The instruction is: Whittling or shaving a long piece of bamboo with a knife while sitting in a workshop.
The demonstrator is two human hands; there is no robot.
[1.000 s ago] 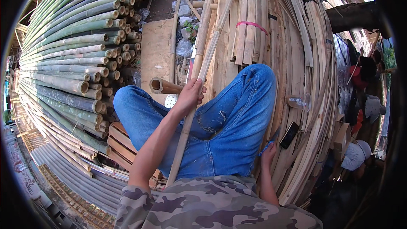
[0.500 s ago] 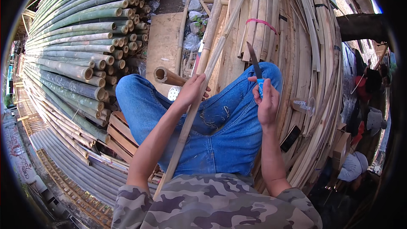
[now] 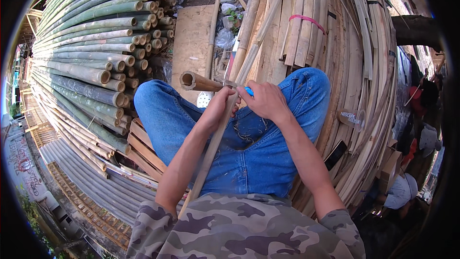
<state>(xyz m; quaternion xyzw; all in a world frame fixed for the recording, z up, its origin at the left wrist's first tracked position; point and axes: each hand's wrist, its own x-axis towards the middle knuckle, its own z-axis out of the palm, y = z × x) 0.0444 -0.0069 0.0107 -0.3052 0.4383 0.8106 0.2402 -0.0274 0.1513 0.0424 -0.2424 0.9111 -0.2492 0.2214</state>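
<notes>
If that blade (image 3: 226, 82) skids, being so near the left hand (image 3: 222, 107), it could nick it; the left grip is closed round what looks like one bamboo strip (image 3: 214, 151) slanting over the jeans (image 3: 268, 153), the right hand (image 3: 269, 100) round one blue-handled knife (image 3: 248, 91); I count one phone (image 3: 335, 155), poles (image 3: 79, 70) beyond counting

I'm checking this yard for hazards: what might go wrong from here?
The knife, in the right hand, lies across the strip close to the left hand; a slip might cut its fingers.
The bent knees in blue jeans flank the blade, so a stray stroke could perhaps reach a leg.
</notes>
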